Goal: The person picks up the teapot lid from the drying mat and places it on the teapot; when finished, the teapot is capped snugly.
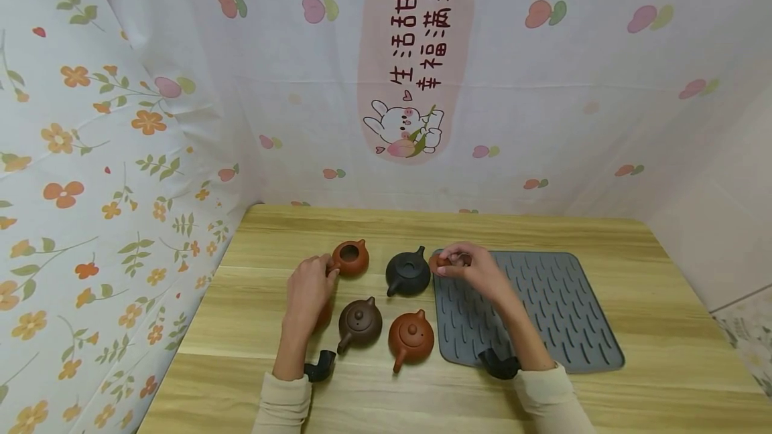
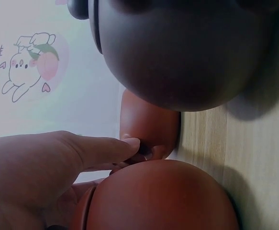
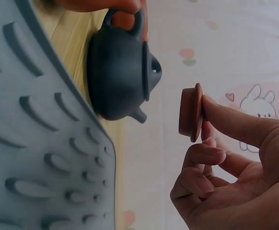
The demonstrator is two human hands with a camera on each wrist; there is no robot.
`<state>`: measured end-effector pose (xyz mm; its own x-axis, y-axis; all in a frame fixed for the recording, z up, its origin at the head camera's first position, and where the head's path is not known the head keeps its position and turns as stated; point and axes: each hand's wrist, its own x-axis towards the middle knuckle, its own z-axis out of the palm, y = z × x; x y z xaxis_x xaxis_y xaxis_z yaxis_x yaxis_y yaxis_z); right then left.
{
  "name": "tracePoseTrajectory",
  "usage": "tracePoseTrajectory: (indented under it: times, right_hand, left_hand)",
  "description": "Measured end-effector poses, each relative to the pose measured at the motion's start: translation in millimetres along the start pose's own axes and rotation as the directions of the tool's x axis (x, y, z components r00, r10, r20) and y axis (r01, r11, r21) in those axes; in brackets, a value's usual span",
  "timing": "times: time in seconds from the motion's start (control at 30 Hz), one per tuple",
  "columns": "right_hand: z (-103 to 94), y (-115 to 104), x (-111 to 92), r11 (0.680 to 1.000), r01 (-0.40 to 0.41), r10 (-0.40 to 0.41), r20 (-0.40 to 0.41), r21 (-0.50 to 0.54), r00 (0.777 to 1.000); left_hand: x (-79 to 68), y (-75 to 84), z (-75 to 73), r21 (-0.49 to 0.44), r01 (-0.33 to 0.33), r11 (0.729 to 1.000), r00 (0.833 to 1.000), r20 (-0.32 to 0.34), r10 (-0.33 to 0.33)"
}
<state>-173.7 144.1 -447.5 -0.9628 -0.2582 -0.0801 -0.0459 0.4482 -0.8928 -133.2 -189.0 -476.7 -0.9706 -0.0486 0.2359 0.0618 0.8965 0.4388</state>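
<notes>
My left hand [image 1: 309,290] pinches the handle of a reddish-orange clay teapot [image 1: 357,266], whose round top opening is uncovered. In the left wrist view the thumb lies on that handle, and part of the teapot [image 2: 146,115] is hidden behind nearer ones. Between thumb and fingers my right hand [image 1: 479,272] holds a small reddish-brown teapot lid [image 3: 190,113], raised and tilted on edge in the right wrist view. The lid is near the grey mat's far left corner, apart from its surface. A black teapot [image 1: 408,274] stands between the two hands.
Nearer on the wooden table [image 1: 235,327] stand a dark brown lidded teapot [image 1: 360,324] and a reddish lidded one [image 1: 412,340]. Another reddish teapot [image 1: 324,317] is mostly hidden by the left wrist. A ridged grey mat [image 1: 537,307] lies at right, under the right forearm.
</notes>
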Motion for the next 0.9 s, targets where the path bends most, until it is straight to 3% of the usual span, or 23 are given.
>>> tracePoseTrajectory:
  times: [0.7,0.9]
  right_hand:
    - [35.6,-25,14,0.997,0.070,-0.069,0.078,-0.010,0.995]
    - [45.2,-32,23,0.997,0.075,-0.075,0.125,0.007,0.989]
  left_hand:
    - [-1.1,-0.6,1.6,-0.012,-0.003,1.000,1.000,0.006,0.003]
    - [1.4,-0.6,0.7,-0.009,0.023,1.000,0.999,0.026,-0.023]
